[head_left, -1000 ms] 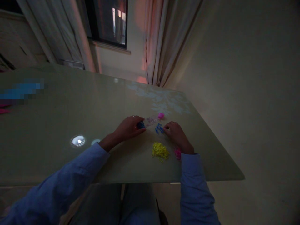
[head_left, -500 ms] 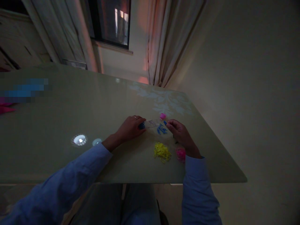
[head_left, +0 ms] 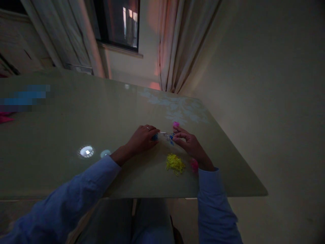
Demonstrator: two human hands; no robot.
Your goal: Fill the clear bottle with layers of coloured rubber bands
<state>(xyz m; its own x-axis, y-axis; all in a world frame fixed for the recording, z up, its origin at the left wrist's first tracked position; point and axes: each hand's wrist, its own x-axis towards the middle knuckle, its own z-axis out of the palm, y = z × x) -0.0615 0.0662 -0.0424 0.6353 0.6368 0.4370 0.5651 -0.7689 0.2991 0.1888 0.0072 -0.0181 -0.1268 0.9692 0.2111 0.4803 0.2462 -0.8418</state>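
My left hand (head_left: 142,138) is closed around one end of a small clear plastic container (head_left: 165,134) lying on its side, its other end pointing right. Blue bits (head_left: 155,137) show through the plastic beside my fingers. At that right end, my right hand (head_left: 189,144) pinches a small blue piece (head_left: 171,137). Loose blue pieces (head_left: 172,142) lie just below, partly covered by the right hand. A small pink block-like thing (head_left: 176,124) stands behind my right fingertips; whether they touch it I cannot tell.
On the glossy table (head_left: 106,112) a pile of thin yellow pieces (head_left: 175,163) lies nearer me. A pink pile (head_left: 194,165) is half hidden by my right wrist. Pink and blurred blue things sit far left. The table's right edge (head_left: 236,152) slants toward me, with a wall beyond.
My right hand has moved left with the blue piece, up to the clear container's right end, and now covers part of the loose blue pieces. The left hand holds nearly the same place.
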